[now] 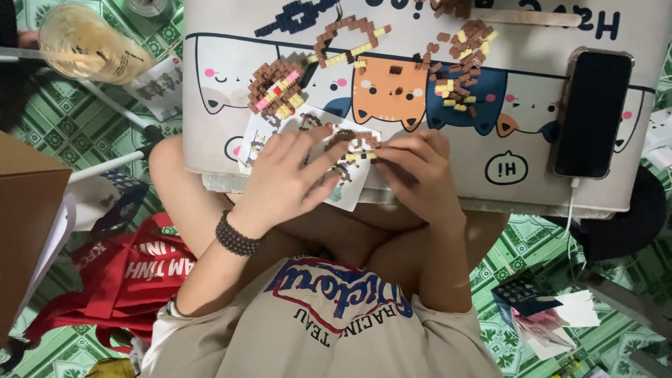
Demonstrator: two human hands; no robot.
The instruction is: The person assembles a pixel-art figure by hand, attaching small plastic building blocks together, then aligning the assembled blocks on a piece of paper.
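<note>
My left hand (290,178) and my right hand (413,171) meet over a small brown, white and yellow block model (355,145), fingertips pinching it from both sides. It rests above a printed instruction sheet (350,183) on a white lap table (525,84) decorated with cartoon cats. A beaded dark bracelet sits on my left wrist. Further up the table lie a built brown, pink and yellow block piece (277,87), a brown and yellow strip of blocks (346,38), a pile of loose brown and yellow blocks (462,59) and a dark blue block piece (297,15).
A black phone (592,112) lies on the table's right side, a cable hanging from it. A plastic cup with a pale drink (84,43) stands at upper left. A cardboard box (24,224) and red cloth bag (129,269) sit left on the green patterned floor.
</note>
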